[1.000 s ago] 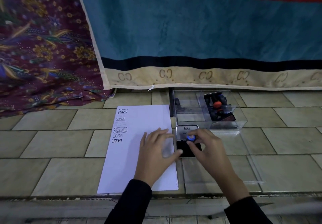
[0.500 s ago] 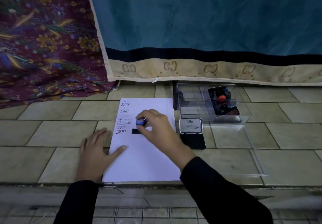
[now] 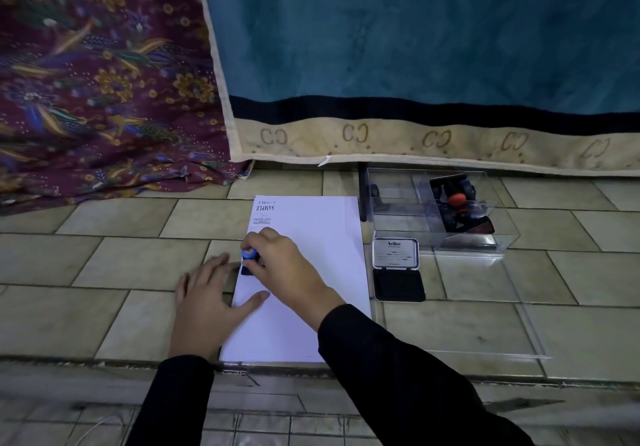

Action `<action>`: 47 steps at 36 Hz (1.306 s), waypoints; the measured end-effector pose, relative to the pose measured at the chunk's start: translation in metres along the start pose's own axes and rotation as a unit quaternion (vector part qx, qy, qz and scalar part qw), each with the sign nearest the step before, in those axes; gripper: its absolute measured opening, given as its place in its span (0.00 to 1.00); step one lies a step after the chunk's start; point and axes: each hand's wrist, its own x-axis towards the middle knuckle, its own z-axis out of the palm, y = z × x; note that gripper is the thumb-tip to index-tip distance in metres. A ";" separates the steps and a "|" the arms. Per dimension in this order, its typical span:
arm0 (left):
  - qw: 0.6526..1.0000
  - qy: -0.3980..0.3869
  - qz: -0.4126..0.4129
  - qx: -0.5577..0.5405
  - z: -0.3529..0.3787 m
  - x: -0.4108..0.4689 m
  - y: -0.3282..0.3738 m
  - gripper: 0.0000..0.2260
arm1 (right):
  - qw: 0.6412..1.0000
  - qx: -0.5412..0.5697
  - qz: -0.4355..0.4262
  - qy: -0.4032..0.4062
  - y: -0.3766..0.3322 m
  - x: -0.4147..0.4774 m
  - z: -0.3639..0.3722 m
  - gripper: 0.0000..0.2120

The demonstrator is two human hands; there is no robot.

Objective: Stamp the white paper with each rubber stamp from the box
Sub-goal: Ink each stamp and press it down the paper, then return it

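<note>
Far left: purple floral cloth (image 3: 86,99) bunched on the tiled floor (image 3: 104,307); beside it hangs a teal blanket (image 3: 381,57), its beige border printed with a repeated "CC" motif.

Left hand (image 3: 204,301): flat, fingers straight on the tiles, holding nothing; thumb reaches onto the left edge of the white paper (image 3: 311,255); black sleeve.

Rubber stamp (image 3: 249,254): blue knob on top, dark base set down on the paper near its left edge; right hand (image 3: 284,269) pinches the knob from above, fingertips curled round it; forearm crosses the sheet.

Paper lies on the tiles, long side running away from the person; "SAMPLE" reads clearly near the far left corner, upside down from this view; a fainter line beyond it and a boxed mark nearer the hand, too blurred to read.

Just right of the paper: open ink pad (image 3: 398,284), black surface up; its hinged lid (image 3: 395,253) is marked "Artline", smaller print illegible.

Farther right: clear box (image 3: 398,210); several stamps (image 3: 457,203) heaped in its right compartment, black bodies, blue knobs and one orange; a clear box lid (image 3: 502,307) lies flat on the tiles in front.
</note>
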 end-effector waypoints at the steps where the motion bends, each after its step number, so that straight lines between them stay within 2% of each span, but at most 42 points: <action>1: 1.000 0.000 0.001 -0.001 0.000 0.000 0.000 0.32 | 1.000 -0.010 -0.012 -0.005 -0.001 0.000 0.000 0.05; 4: 1.000 -0.001 0.004 0.002 0.001 0.000 -0.001 0.32 | 0.998 -0.040 -0.040 -0.010 -0.001 0.000 0.001 0.03; 7: 1.000 0.000 0.002 0.000 0.001 0.000 -0.002 0.31 | 1.000 -0.011 -0.022 0.001 0.002 0.000 0.000 0.04; 13: 1.000 0.007 0.004 -0.012 0.001 0.001 -0.002 0.30 | 0.979 0.133 0.036 0.148 0.019 -0.007 -0.031 0.07; 18: 0.999 0.005 -0.006 -0.054 -0.003 0.000 -0.001 0.30 | 0.956 0.174 0.061 0.227 0.041 -0.032 -0.079 0.09; 21: 0.997 0.002 -0.010 -0.076 -0.005 0.000 0.001 0.28 | 0.954 0.152 0.062 0.252 0.056 -0.058 -0.101 0.11; 28: 0.997 -0.002 -0.014 -0.077 -0.005 0.000 -0.001 0.29 | 0.970 0.024 0.038 0.240 0.088 -0.116 -0.128 0.10; 33: 0.988 0.026 -0.054 -0.141 -0.006 0.005 0.003 0.30 | 0.974 -0.010 0.027 0.226 0.098 -0.132 -0.129 0.11; 35: 0.989 0.035 -0.067 -0.126 -0.007 0.007 0.013 0.32 | 0.975 -0.017 0.019 0.219 0.099 -0.134 -0.128 0.11; 37: 0.994 0.045 -0.045 -0.086 -0.008 0.009 0.029 0.31 | 0.976 -0.017 0.015 0.217 0.099 -0.135 -0.126 0.10; 40: 0.994 0.056 0.013 -0.088 -0.007 0.010 0.065 0.29 | 0.975 -0.014 0.021 0.222 0.098 -0.135 -0.126 0.10; 47: 0.982 -0.046 0.120 -0.136 0.022 -0.001 0.137 0.30 | 0.979 -0.021 0.015 0.204 0.095 -0.136 -0.126 0.07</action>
